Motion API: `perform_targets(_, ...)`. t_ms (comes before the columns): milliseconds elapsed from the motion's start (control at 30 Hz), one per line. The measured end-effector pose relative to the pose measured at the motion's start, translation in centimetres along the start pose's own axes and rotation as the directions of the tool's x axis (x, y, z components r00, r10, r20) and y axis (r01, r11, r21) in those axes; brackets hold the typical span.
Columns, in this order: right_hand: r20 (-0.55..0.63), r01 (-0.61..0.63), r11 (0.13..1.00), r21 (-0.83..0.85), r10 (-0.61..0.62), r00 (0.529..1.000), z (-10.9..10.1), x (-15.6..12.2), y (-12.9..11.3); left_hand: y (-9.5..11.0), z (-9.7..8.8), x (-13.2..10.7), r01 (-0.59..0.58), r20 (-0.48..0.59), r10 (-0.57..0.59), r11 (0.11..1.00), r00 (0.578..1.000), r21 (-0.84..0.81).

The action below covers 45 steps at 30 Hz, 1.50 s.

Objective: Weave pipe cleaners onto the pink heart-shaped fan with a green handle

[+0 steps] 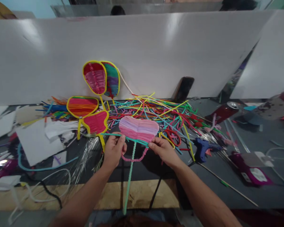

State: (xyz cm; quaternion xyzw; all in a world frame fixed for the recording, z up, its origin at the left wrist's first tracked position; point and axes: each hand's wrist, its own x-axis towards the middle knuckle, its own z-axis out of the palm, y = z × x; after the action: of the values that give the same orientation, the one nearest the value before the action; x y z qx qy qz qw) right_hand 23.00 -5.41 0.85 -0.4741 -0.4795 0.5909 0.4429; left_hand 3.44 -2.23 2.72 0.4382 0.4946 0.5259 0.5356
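Between my two hands is a pipe-cleaner craft piece (pixel 139 127), filled with rows of pink and lilac. A green wrapped stem (pixel 129 186) runs down from it, crossed by a pink twisted loop (pixel 144 154) below the filled part. My left hand (pixel 114 149) pinches the left lower edge. There a teal pipe cleaner (pixel 108 134) sticks out past the fingers to the left and runs along the lower rows. With thumb and fingers closed, my right hand (pixel 164 150) grips the lower right corner near the loop's end.
Loose pipe cleaners (pixel 153 105) lie heaped behind the piece. Finished yellow-edged shapes (pixel 94 77) lean on the white board (pixel 142 47). On the right are scissors (pixel 174 138), a blue glue gun (pixel 202 149), a can (pixel 224 112) and a phone (pixel 184 88). Papers (pixel 39 142) lie left.
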Motion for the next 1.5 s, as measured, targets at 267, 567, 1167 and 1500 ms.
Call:
perform_targets(267,0.019,0.044,0.999,0.03,-0.045,0.999,0.8,0.0,0.3,-0.6,-0.2,0.0,0.38,0.267,-0.307,0.877,0.914,-0.293)
perform_targets(567,0.016,0.127,0.976,-0.178,-0.126,0.992,0.7,-0.1,0.5,-1.2,-0.1,0.0,0.499,0.216,-0.463,0.851,0.86,-0.164)
perform_targets(1167,-0.153,0.192,0.864,-0.465,-0.292,0.944,1.2,-0.3,0.7,-1.1,0.1,-0.4,0.494,0.16,-0.469,0.842,0.869,-0.215)
perform_targets(1500,0.093,-0.084,0.994,0.074,0.077,0.993,0.8,-0.2,0.8,-0.8,0.2,-0.6,0.501,0.195,-0.469,0.846,0.861,-0.181)
